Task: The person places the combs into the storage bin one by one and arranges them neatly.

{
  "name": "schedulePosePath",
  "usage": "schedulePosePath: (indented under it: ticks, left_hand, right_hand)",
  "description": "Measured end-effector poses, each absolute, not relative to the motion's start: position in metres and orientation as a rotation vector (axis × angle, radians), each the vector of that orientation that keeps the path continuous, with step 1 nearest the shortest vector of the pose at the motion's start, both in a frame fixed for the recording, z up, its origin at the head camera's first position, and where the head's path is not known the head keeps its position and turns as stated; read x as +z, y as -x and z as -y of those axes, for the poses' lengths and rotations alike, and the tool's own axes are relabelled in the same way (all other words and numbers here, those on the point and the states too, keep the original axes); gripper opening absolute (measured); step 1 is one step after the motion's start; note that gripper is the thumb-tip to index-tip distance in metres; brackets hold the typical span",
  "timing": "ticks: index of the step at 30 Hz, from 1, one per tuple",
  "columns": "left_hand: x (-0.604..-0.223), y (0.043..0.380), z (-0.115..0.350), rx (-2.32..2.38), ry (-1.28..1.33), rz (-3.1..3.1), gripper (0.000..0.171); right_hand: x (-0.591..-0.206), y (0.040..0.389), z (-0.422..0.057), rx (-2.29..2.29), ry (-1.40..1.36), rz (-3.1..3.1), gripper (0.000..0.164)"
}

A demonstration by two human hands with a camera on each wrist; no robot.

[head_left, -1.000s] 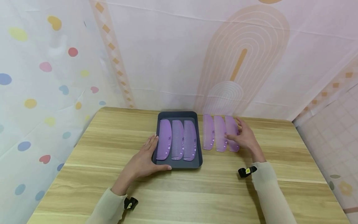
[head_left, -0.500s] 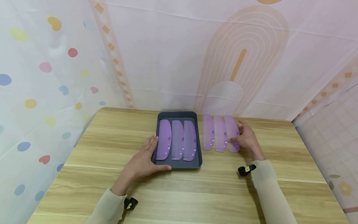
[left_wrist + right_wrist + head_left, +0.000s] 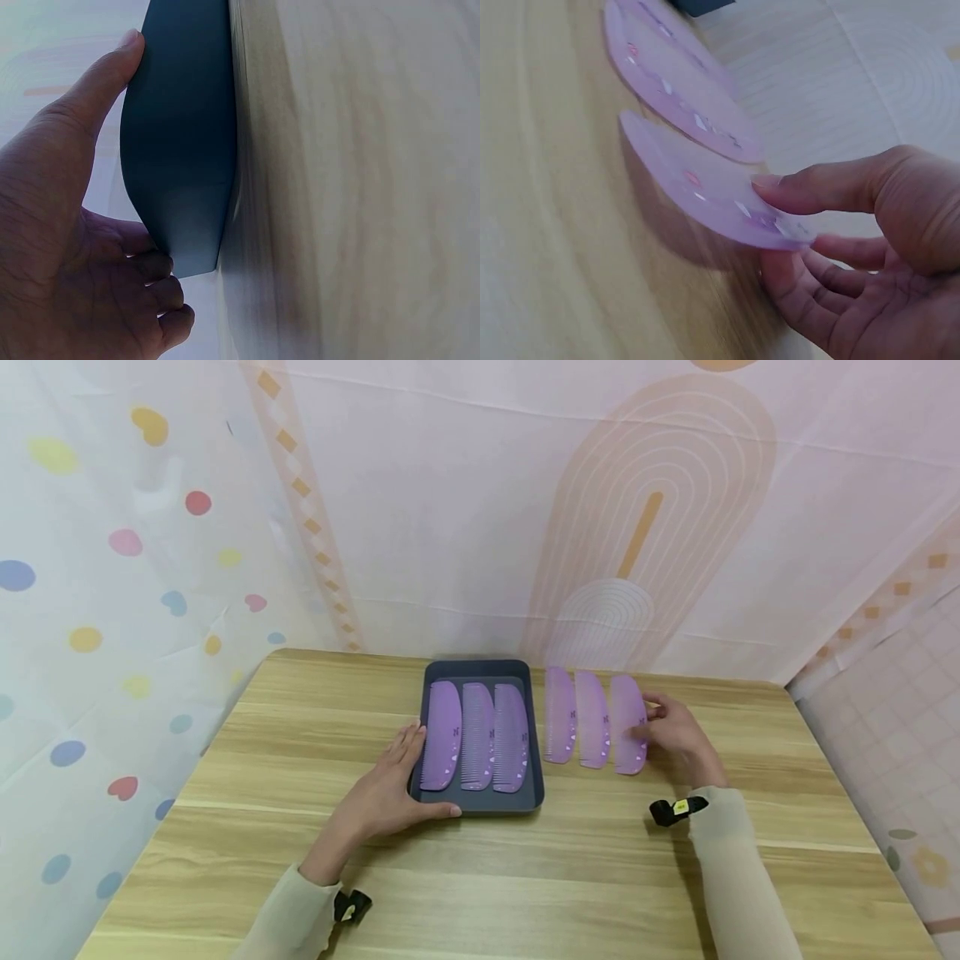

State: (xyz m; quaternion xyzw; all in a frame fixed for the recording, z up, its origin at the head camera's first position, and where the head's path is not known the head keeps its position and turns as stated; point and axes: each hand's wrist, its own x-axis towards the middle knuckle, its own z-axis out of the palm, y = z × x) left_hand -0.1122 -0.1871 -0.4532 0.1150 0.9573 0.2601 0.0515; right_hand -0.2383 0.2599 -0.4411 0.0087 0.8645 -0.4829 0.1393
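My right hand (image 3: 677, 727) pinches the rightmost purple comb (image 3: 627, 714) by its curved back. In the right wrist view the thumb lies on top of this comb (image 3: 697, 176) and the fingers are beneath, its near edge raised off the wood. Two more purple combs (image 3: 592, 710) (image 3: 558, 706) lie side by side just left of it. My left hand (image 3: 386, 789) rests along the left and front rim of a dark grey tray (image 3: 498, 804), thumb on the front rim. Inside the tray lie three purple combs (image 3: 512, 735), teeth facing left. The left wrist view shows the tray's outer wall (image 3: 180, 142).
The wooden table (image 3: 570, 885) carries everything. Behind it hangs a patterned cloth (image 3: 450, 510), close to the table's back edge. Another dotted part of the cloth (image 3: 97, 693) runs along the left side. Dark straps with small devices (image 3: 675, 811) sit on both wrists.
My right hand has shifted slightly right, drawing the rightmost comb away from its neighbour and raising it. My left hand, the tray and the other combs stay in place.
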Motion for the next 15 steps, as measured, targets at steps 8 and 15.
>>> schedulePosePath:
  ticks: [8, 15]
  left_hand:
    - [-0.4541, 0.1123, 0.1876, 0.791, -0.344, -2.909, 0.14]
    - [-0.4522, 0.1123, 0.1869, 0.791, -0.345, -2.905, 0.139]
  right_hand:
    - [-0.4406, 0.2384, -0.2697, -1.548, -0.01, -2.347, 0.072]
    - [-0.4392, 0.238, -0.2703, -1.546, -0.03, -2.328, 0.071]
